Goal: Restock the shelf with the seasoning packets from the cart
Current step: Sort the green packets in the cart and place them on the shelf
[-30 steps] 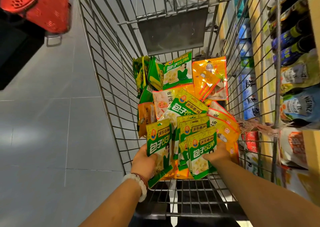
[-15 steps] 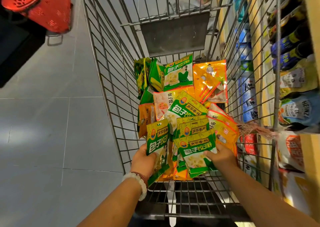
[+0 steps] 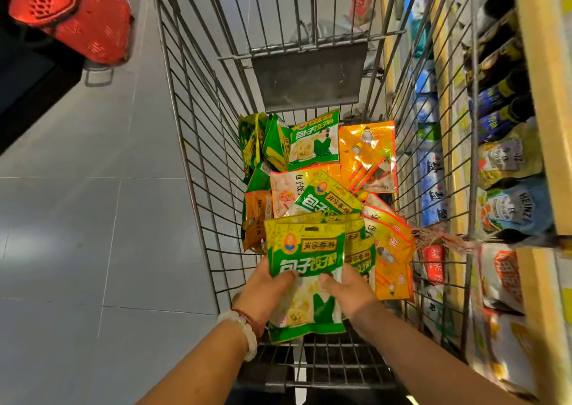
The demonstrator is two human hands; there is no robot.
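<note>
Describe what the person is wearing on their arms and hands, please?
Both forearms are bare, with no sleeves in view, and neither hand wears a glove. The left hand has two bracelets at its wrist: a chunky one of pale white beads and, beside it, a thinner dark reddish bracelet. The right hand and its wrist carry nothing visible.
</note>
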